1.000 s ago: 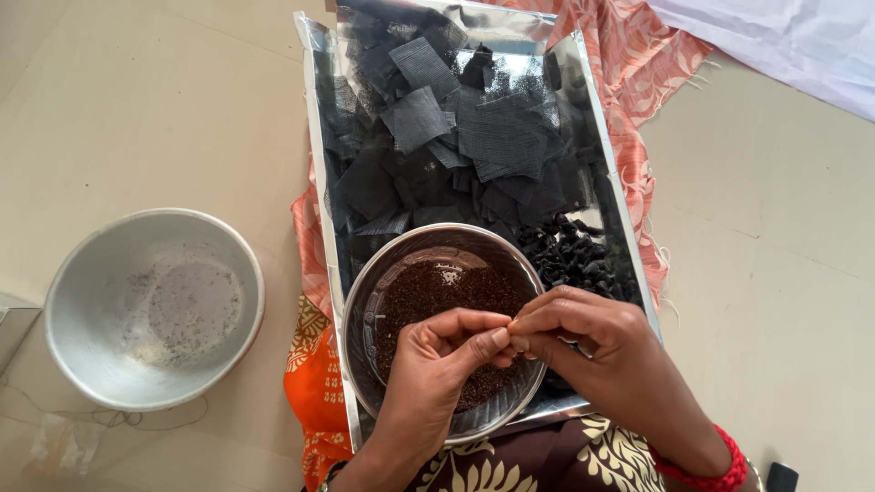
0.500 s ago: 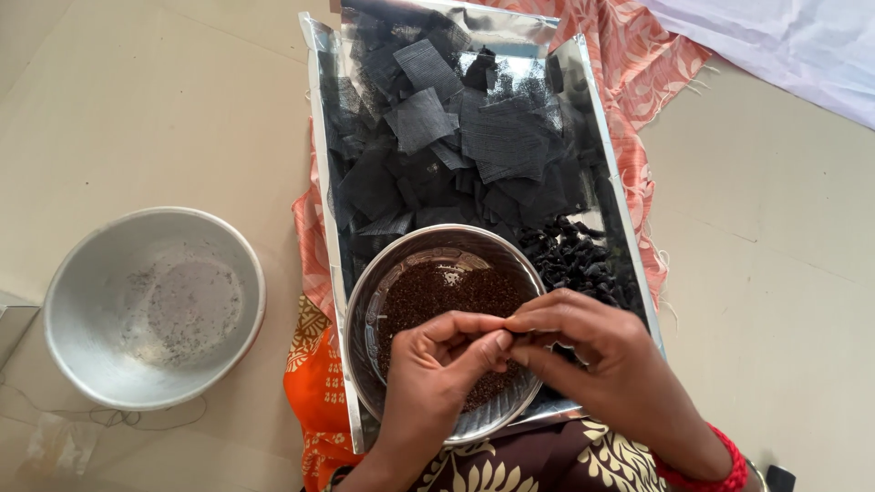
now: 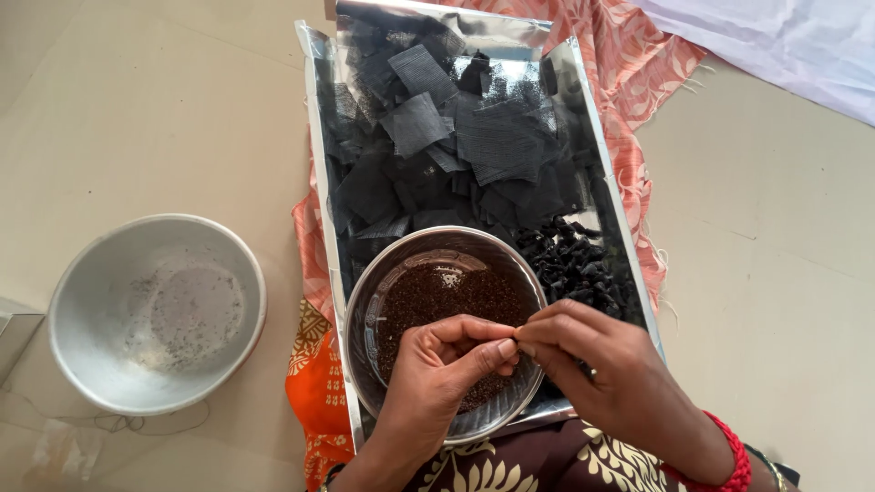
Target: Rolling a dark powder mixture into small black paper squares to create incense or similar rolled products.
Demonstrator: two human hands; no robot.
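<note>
pinching smth tiny, too small to tell, btwn fingertips: left hand (image 3: 445, 364) & right hand (image 3: 602, 378) meet low centre, over steel bowl (image 3: 365, 310) of dark brown grains. black cloth squares (image 3: 474, 146) on foil tray (image 3: 314, 118) above; grey bowl (image 3: 91, 364) lower left.

Two hands meet fingertip to fingertip, left hand (image 3: 437, 369) and right hand (image 3: 606, 378), over a steel bowl of brown powder (image 3: 444, 310). Black fabric squares (image 3: 456, 146) at twelve o'clock; grey bowl (image 3: 155, 310) at nine.

A pale tiled floor (image 3: 155, 109) carries an aluminium bowl (image 3: 82, 364), patterned orange cloth (image 3: 638, 82) and white sheet (image 3: 784, 46).
</note>
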